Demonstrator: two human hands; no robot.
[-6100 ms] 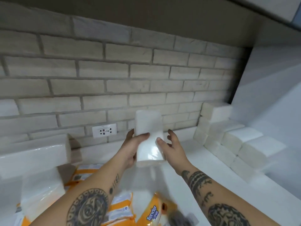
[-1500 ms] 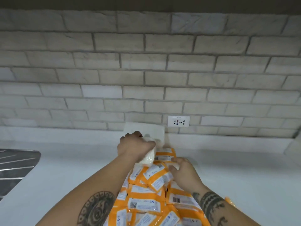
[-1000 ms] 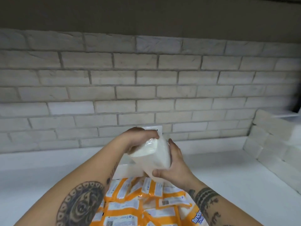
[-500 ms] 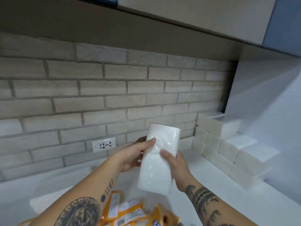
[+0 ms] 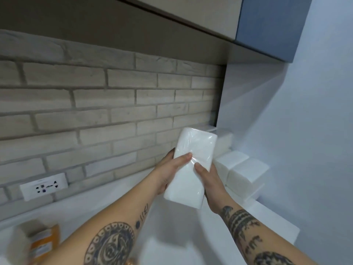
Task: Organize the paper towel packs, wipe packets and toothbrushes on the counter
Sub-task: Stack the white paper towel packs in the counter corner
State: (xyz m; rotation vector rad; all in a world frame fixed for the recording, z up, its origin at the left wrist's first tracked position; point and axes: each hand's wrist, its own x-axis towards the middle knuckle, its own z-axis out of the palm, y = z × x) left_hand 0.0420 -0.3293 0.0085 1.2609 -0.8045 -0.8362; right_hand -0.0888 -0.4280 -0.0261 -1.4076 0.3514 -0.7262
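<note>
Both hands hold one white paper towel pack (image 5: 193, 159) wrapped in clear plastic, raised above the white counter (image 5: 172, 226). My left hand (image 5: 170, 169) grips its left side with the thumb across the front. My right hand (image 5: 210, 180) grips its right side and lower edge. Just right of the held pack, stacked white paper towel packs (image 5: 244, 173) stand in the counter's back right corner. Blurred orange wipe packets (image 5: 42, 243) lie at the lower left. No toothbrushes are in view.
A brick wall (image 5: 114, 111) runs along the back with a white socket (image 5: 44, 186) low on the left. A pale side wall (image 5: 305, 131) bounds the right. Cabinets (image 5: 267, 25) hang overhead.
I picked the pack up from beside the wipe packets and carried it rightward. It is now nearer the corner stack, and the wipe packets have slid to the lower left of my view.
</note>
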